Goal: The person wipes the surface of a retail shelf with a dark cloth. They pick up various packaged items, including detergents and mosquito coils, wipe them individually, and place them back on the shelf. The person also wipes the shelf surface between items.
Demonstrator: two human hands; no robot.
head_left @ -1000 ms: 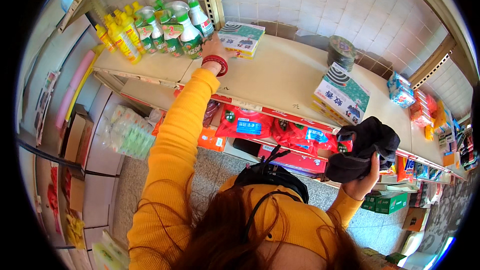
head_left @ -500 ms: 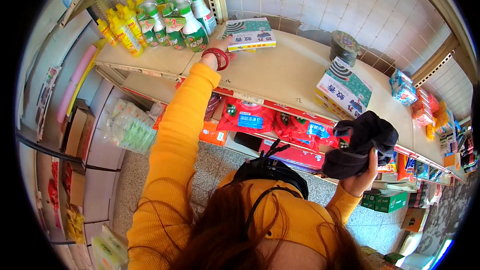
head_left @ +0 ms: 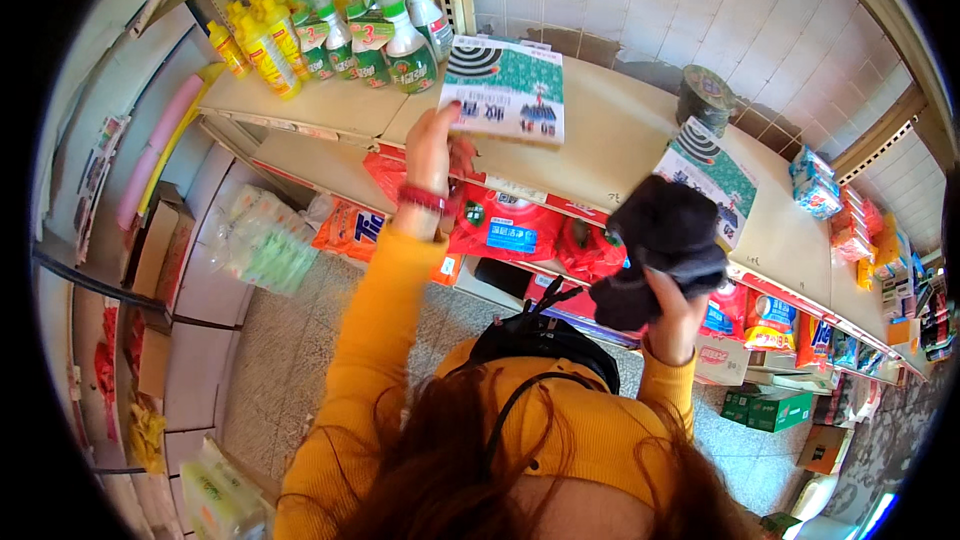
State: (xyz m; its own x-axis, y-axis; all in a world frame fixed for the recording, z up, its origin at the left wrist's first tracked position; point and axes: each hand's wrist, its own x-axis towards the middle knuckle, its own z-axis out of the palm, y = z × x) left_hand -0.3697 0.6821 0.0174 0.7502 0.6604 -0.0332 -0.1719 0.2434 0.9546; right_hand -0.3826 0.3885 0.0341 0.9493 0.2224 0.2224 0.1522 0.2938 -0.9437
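Note:
A flat white and green mosquito coil box point(head_left: 515, 90) is at the shelf's front, its printed face tipped toward me. My left hand point(head_left: 432, 148), with a red bracelet on the wrist, is closed on the box's near left corner, thumb on the face. Whether the box still rests on the shelf I cannot tell. A bunched black cloth point(head_left: 660, 250) hangs in front of the shelf edge, gripped in my right hand point(head_left: 676, 312). Behind the cloth stands a second mosquito coil box point(head_left: 715, 180), partly covered by it.
Green and white spray bottles point(head_left: 405, 50) and yellow bottles point(head_left: 265, 50) crowd the shelf point(head_left: 590, 155) at the left. A dark round tin point(head_left: 706, 98) stands near the tiled back wall. Red bags point(head_left: 500, 225) fill the shelf below. Small packs point(head_left: 812, 180) line the right.
My left hand has drawn the mosquito coil box nearer and tipped its face up toward me. My right hand has moved left with the black cloth, in front of the second box.

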